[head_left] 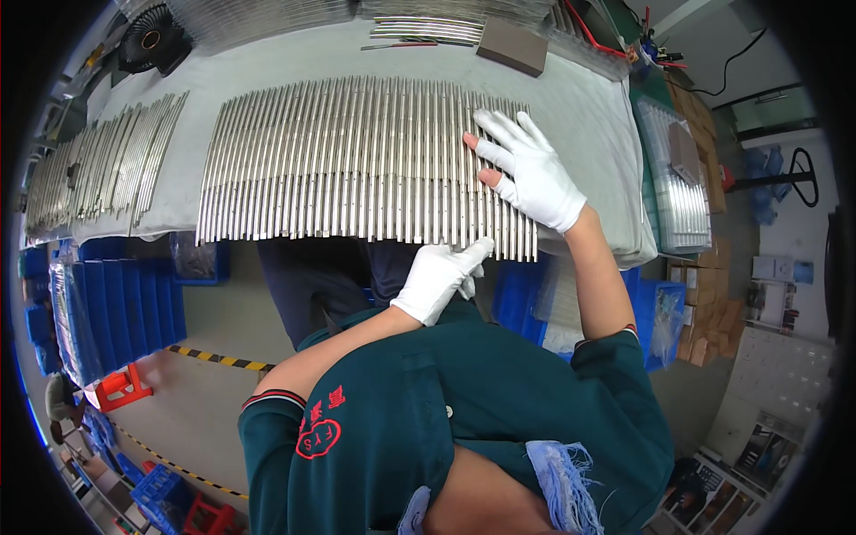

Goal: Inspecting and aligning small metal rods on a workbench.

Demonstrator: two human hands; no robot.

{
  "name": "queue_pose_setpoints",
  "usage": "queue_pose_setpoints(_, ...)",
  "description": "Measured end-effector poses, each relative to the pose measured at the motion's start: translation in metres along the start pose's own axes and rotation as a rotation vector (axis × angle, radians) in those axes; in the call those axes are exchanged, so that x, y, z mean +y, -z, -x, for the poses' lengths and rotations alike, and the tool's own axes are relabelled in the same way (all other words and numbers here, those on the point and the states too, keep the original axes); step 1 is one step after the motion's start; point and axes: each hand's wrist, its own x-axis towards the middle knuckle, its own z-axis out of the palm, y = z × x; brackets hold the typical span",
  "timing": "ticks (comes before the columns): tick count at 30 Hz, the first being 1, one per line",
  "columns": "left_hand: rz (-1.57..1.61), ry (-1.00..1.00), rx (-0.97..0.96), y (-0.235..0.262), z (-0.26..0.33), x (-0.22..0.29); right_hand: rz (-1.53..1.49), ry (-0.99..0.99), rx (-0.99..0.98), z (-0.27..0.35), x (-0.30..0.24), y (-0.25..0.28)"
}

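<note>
Many slim silvery metal rods (339, 152) lie side by side in a wide row on the light cloth-covered table (584, 107), their near ends along the front edge. White gloves cover both my hands, with two bare fingertips showing on the right one. My right hand (535, 174) rests flat over the right end of the row, fingers spread. At the near ends of those rods is my left hand (441, 278), its fingers stretched against the rod tips and its thumb apart below. Part of its fingers is hidden from view.
Another batch of rods (107, 169) lies at the left. A small black fan (153, 40), a brown block (513, 46) and more rods (428, 29) are at the back. Blue crates (134, 299) stand below left; cartons (709, 294) are stacked at the right.
</note>
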Motion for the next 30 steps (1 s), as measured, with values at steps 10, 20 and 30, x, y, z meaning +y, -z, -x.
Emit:
queue_pose_setpoints(10, 0.034, -0.031, 0.020, 0.005, -0.001, -0.006, 0.020, 0.004, -0.002, -0.001, 0.001, 0.000)
queue_pose_setpoints(20, 0.087, 0.009, 0.088, 0.010, 0.005, 0.002, -0.013, -0.011, -0.022, 0.000, 0.000, 0.001)
queue_pose_setpoints(30, 0.095, -0.054, 0.100, 0.012, 0.004, -0.006, -0.004, 0.003, -0.029, -0.006, -0.003, 0.004)
